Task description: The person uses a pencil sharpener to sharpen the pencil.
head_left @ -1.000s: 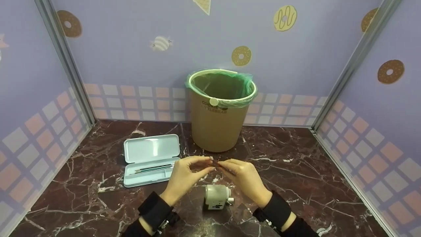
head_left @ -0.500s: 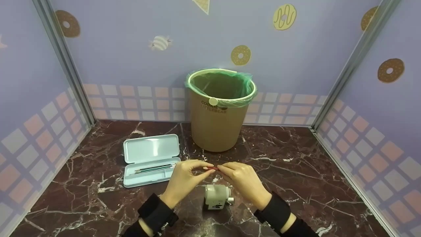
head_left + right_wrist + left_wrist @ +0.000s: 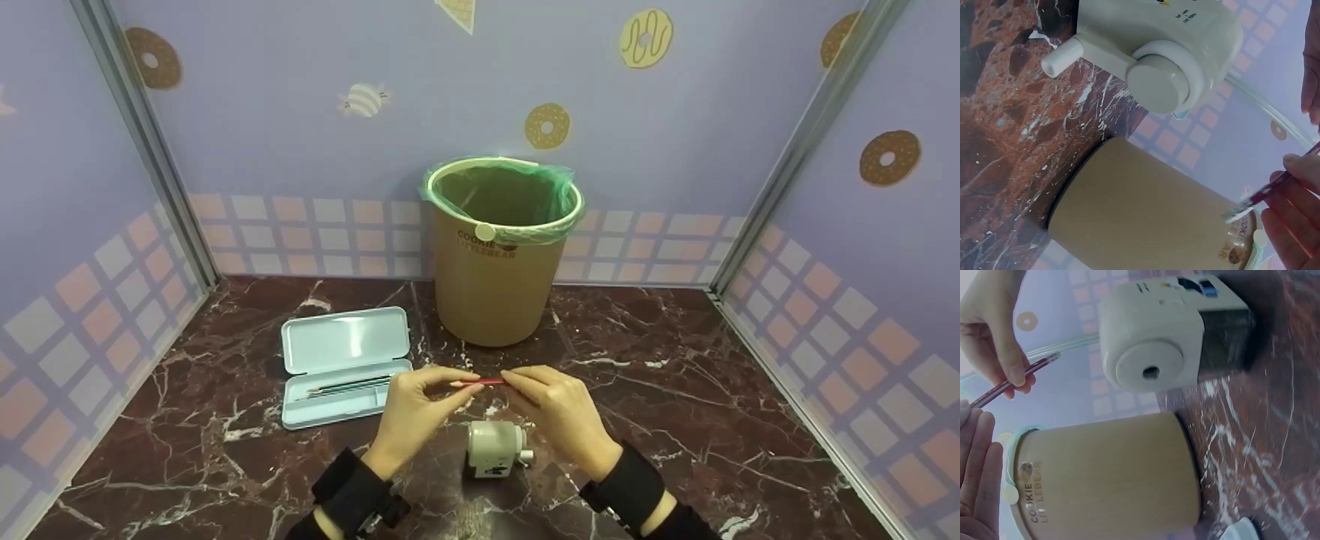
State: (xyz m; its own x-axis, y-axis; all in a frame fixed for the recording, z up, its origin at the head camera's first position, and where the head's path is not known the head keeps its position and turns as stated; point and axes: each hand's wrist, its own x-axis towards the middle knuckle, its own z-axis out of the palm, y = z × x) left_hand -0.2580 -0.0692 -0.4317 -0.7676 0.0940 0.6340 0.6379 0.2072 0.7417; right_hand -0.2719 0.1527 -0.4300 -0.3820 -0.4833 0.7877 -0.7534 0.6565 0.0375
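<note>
Left grip (image 3: 416,409): angled inward; one end of the red pencil (image 3: 491,381) is pinched between thumb and fingers.
Right grip (image 3: 564,405): angled inward opposite; the other end is pinched likewise.
Pencil: held roughly level between both grips, above the tabletop (image 3: 690,420).
Sharpener (image 3: 493,444): stood between the wrists, nearer than the grips.
Pencil case (image 3: 311,415): laid open, left of the left grip.
Bin (image 3: 491,300): stood beyond both.
</note>
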